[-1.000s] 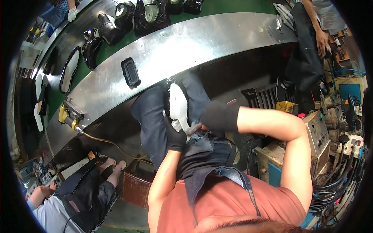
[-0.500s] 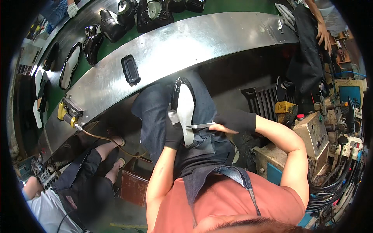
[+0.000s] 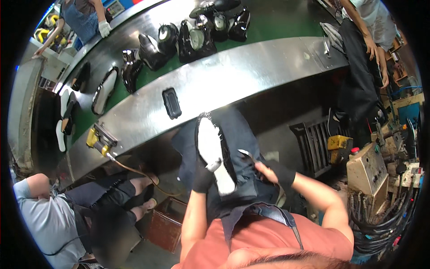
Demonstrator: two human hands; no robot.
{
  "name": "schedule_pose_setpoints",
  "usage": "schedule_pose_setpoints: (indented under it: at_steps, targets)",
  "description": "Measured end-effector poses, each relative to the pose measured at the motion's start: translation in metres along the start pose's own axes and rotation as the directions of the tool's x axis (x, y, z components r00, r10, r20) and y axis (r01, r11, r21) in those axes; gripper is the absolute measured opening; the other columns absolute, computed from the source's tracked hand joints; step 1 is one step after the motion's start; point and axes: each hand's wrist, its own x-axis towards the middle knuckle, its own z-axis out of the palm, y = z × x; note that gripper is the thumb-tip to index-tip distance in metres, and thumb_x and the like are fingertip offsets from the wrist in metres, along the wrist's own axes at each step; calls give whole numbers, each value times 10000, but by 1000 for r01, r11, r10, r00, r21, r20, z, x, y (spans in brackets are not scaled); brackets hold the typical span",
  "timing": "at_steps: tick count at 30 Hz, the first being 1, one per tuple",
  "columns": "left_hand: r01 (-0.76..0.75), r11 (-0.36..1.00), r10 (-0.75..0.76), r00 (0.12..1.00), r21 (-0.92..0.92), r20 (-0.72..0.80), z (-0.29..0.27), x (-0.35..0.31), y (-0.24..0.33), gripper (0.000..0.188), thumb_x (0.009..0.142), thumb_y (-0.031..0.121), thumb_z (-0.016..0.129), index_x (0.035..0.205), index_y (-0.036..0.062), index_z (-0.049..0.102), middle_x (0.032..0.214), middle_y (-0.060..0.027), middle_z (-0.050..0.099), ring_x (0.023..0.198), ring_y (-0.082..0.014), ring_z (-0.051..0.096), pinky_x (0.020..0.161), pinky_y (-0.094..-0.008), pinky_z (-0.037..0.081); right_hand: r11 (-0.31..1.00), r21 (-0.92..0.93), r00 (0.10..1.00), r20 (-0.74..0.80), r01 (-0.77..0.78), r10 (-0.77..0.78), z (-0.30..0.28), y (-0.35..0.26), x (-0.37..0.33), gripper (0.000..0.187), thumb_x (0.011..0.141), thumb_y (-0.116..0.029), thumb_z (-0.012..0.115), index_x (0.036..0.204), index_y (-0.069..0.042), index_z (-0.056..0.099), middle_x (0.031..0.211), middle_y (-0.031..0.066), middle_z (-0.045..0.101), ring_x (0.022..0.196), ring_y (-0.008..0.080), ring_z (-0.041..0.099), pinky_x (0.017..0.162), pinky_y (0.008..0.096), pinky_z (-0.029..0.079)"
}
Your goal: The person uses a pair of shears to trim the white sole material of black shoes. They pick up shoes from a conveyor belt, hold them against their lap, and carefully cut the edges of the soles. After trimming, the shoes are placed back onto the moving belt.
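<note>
My left hand [image 3: 204, 176], in a black fingerless glove, is closed on the side of a half-made black shoe [image 3: 225, 157]. The shoe rests over my lap with its white insole [image 3: 208, 139] facing up. Black upper material with a ragged edge shows around the toe and right side. To the right, my gloved right hand [image 3: 274, 172] is closed around a metal hand tool [image 3: 246, 155] with a curved, hooked end; its exact kind is unclear. The tool's tip is apart from the shoe. A dark apron [image 3: 244, 130] covers my legs.
A curved metal ledge [image 3: 251, 71] crosses ahead, holding a black tray [image 3: 171, 103] and a yellow air tool [image 3: 99, 141] with a hose. Several glossy black shoes [image 3: 154, 51] stand on the green belt [image 3: 273, 27]. Co-workers are left and beyond; machinery [image 3: 369, 168] stands right.
The tool has drawn away from the shoe's right edge, and its hooked end has come into sight. The shoe is turned, showing more ragged edge. The whole view has shifted.
</note>
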Motion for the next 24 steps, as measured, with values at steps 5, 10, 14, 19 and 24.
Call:
schedule_pose_setpoints:
  at_steps: [5,10,14,19,24]
  targets:
    - [-58,920,18,994,-387,-105,-74,60,75,548,910,346,619,1308,-3,477,1120,-97,595,961,-231,593,864,-373,498,909,416,900,-399,8,175,62,89,35,405,1011,-446,444,926,-75,581,654,-24,475,526,64,478,513,236,454]
    - [-114,962,198,918,249,-342,-254,188,219,385,922,270,613,1220,31,564,1006,-76,625,866,-198,597,790,-324,491,898,440,904,-375,-21,204,18,64,74,476,1011,-436,432,867,-12,594,630,46,547,506,115,580,489,271,469]
    - [-144,843,392,825,519,-408,-346,297,324,371,845,110,591,1206,26,585,1097,-141,644,985,-229,637,876,-346,504,899,436,958,-234,-49,165,-12,42,114,386,1004,-354,483,854,-3,544,626,30,542,504,112,578,461,260,468]
    - [-558,583,505,818,591,275,0,384,310,370,842,84,582,1205,18,591,1177,-122,630,1088,-229,593,938,-317,451,934,251,948,-126,-255,292,-44,27,138,546,988,-472,443,811,10,631,629,75,610,534,158,620,547,318,486]
    - [-473,595,437,869,650,233,241,469,162,917,777,427,752,1422,-59,317,1432,-261,396,1334,-388,382,1127,-427,294,980,124,966,-189,-153,175,-57,-8,130,497,990,-444,461,845,-1,633,615,74,595,522,172,602,548,335,473]
